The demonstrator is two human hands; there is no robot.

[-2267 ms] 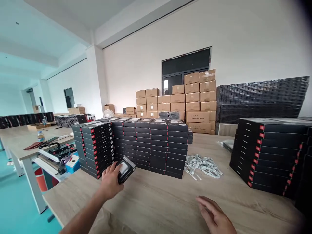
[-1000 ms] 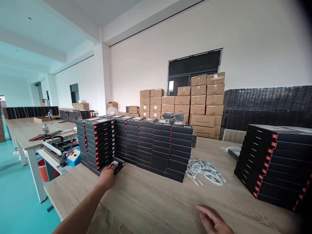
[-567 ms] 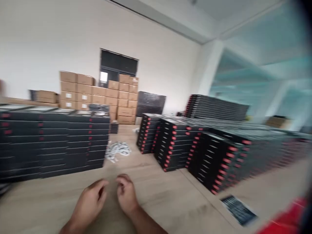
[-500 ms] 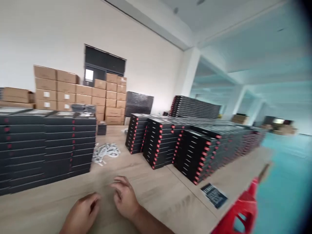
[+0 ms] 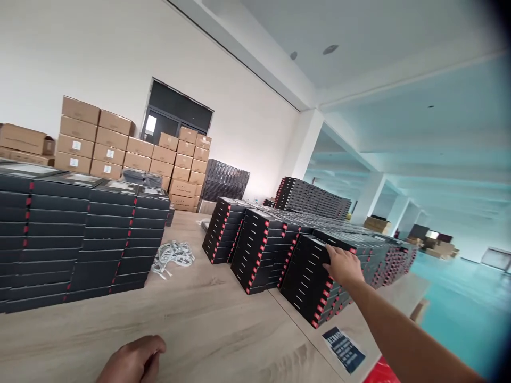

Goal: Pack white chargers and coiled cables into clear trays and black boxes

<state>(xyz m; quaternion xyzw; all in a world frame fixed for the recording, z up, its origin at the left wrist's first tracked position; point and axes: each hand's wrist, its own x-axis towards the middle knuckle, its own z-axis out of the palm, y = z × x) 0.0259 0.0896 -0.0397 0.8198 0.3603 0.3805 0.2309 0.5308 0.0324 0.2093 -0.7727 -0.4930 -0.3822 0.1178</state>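
My right hand [image 5: 342, 266] reaches out to the right and rests on the top box of the nearest stack of black boxes with red tabs [image 5: 309, 282]. Its fingers curl over the top edge, and whether they grip the box is not clear. My left hand [image 5: 133, 361] lies low at the bottom of the view on the wooden table [image 5: 207, 330], fingers loosely curled, holding nothing that I can see. A pile of white cables [image 5: 172, 254] lies between the stacks.
A long wall of black boxes [image 5: 80, 234] stands at the left. More stacks [image 5: 259, 250] run along the right. Cardboard cartons [image 5: 131, 154] and black trays [image 5: 225, 181] stand by the back wall. A dark printed card [image 5: 343, 349] lies near the table's edge, with something red [image 5: 379, 372] below it.
The view has swung from the left stacks to the right. My left hand set a small black box by the left stack and drew back. My right hand has reached out onto the nearest right stack.
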